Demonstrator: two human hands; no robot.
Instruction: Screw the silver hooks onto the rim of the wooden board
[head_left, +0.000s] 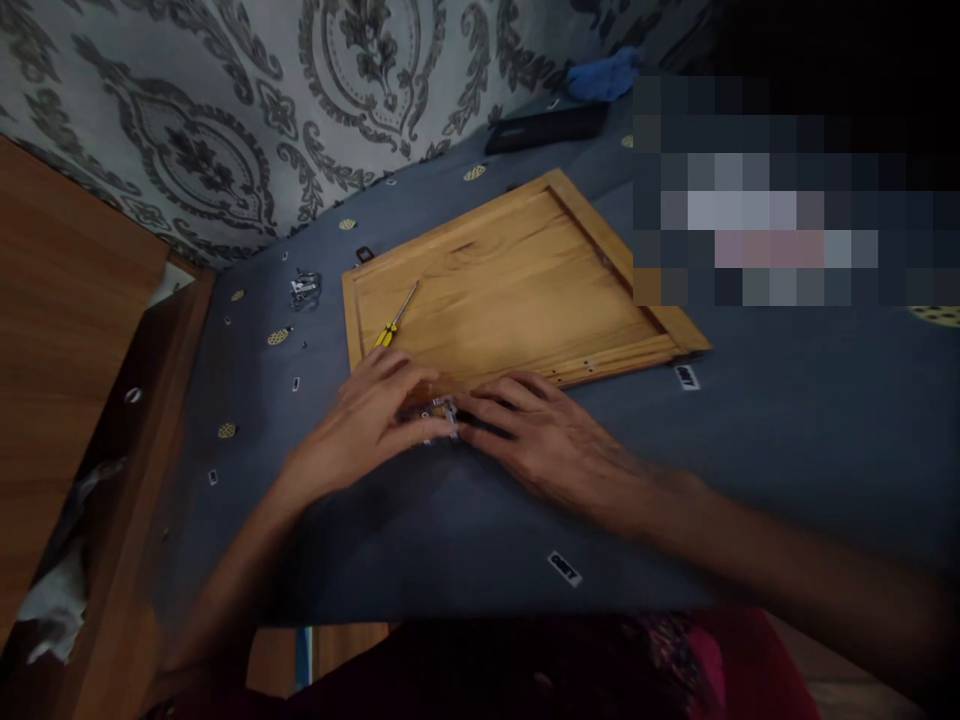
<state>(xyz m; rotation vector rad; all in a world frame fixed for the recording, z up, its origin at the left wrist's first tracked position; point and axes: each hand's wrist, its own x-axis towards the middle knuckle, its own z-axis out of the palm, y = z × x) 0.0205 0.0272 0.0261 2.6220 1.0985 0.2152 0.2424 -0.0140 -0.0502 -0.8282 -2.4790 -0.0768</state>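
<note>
A framed wooden cabinet door (487, 270) lies flat and turned at an angle, with small holes along its near edge. At that edge, toward the left, is a small shiny metal hinge (448, 412), partly hidden by fingers. My left hand (367, 410) curls around it, with the thumb on the near side and the fingers over the door. From the right, my right hand (536, 425) has its fingertips closed on the same hinge. A screwdriver (394, 320) with a yellow and black handle rests on the door just beyond my left hand.
More metal hardware, looking like another hinge (305, 288), lies on the blue printed cloth (480, 540) to the left. Toward the wall are a dark long case (547, 128) and a blue cloth bundle (606, 75). Wooden furniture (67, 350) borders the left side. A pixelated patch covers the upper right.
</note>
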